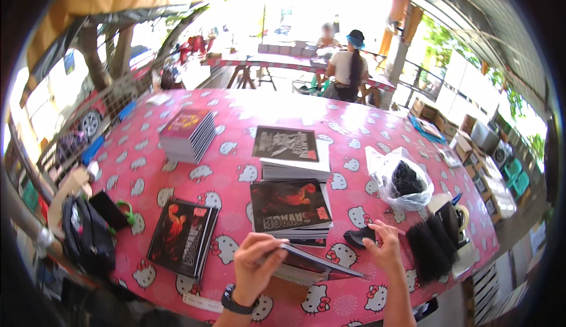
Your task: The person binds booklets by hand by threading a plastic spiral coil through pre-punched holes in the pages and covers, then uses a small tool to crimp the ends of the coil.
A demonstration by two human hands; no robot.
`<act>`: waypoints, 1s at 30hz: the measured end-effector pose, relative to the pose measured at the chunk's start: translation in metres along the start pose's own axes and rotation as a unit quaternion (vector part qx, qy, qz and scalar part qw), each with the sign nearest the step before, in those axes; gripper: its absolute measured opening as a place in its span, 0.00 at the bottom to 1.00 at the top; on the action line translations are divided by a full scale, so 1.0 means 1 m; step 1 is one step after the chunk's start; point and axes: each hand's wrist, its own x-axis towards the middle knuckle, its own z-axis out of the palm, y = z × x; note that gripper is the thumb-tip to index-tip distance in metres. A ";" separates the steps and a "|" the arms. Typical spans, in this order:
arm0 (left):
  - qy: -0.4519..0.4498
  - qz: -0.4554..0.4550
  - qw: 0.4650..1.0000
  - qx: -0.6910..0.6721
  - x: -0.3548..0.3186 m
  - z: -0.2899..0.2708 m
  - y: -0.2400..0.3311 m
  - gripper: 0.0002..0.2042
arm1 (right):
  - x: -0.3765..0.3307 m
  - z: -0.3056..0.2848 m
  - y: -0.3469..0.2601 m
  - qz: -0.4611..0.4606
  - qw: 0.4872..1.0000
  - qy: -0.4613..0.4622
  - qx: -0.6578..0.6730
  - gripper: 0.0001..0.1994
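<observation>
My left hand (259, 265), with a black watch (236, 301) on its wrist, pinches the left end of a thin notebook (318, 261). The notebook is tilted, seen nearly edge-on, above a light stack of paper. My right hand (386, 244) hovers off the notebook's right end with fingers apart, beside a small black object (356, 237) whose kind I cannot make out. Just beyond lies a stack of black spiral notebooks (289, 204) with a red figure on the cover. To the left rest more spiral notebooks (183, 238) with a similar cover.
Farther back stand another notebook stack (286, 144) and a tall red-covered stack (187, 135). On the right are a plastic bag (401, 179) with black contents and a bundle of black coils (433, 247). A black bag (88, 235) and phone (109, 210) lie left. Two people sit at a far table.
</observation>
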 end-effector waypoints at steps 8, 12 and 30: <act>-0.091 0.079 0.991 0.065 -0.006 0.040 0.048 0.10 | 0.003 -0.025 -0.132 -0.190 0.916 -0.042 0.352 0.16; -0.057 0.023 0.998 -0.005 -0.010 0.043 0.038 0.09 | 0.001 -0.020 -0.131 -0.175 0.906 -0.055 0.381 0.12; -0.107 0.018 0.989 0.099 -0.008 0.027 0.038 0.07 | 0.011 -0.028 -0.126 -0.188 0.955 0.049 0.225 0.28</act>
